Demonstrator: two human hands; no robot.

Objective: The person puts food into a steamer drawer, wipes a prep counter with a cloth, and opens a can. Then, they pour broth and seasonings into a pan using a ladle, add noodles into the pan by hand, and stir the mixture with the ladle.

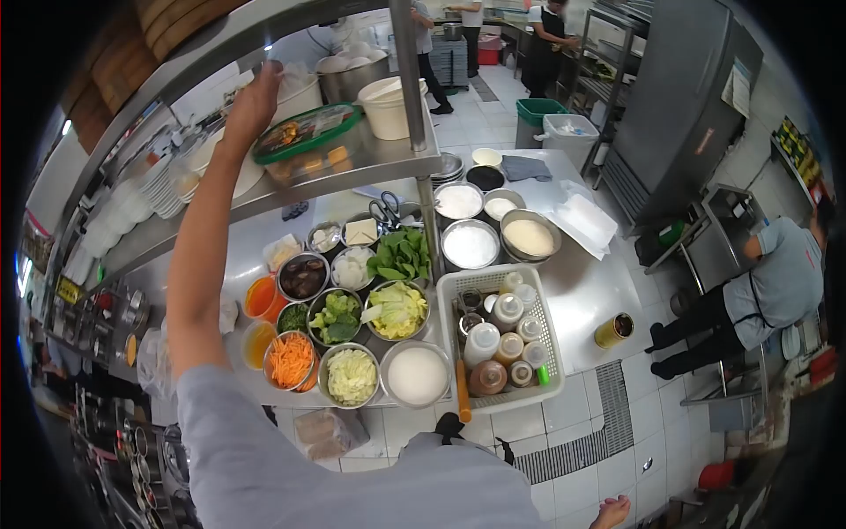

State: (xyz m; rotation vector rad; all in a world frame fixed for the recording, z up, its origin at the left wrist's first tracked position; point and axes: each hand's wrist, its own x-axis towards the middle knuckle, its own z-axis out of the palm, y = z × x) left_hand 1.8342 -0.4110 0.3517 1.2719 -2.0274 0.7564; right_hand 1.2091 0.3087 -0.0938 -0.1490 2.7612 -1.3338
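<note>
My left hand is raised over the metal shelf, its fingers closed beside a white tub with clear plastic at its rim. What the fingers grip is hidden. Just below it lies a green-rimmed clear-lidded container. Under my outstretched arm, bowls of shredded carrot, chopped cabbage, broccoli and cut leafy vegetable stand on the steel table. Low at the right edge of my body, my right hand hangs over the floor, fingers loosely bent and apart, with nothing visible in them.
A white basket of squeeze bottles sits at the table's front edge, an orange-handled tool against it. Bowls of white powder and a can are on the table. A co-worker stands at right; others work at the back.
</note>
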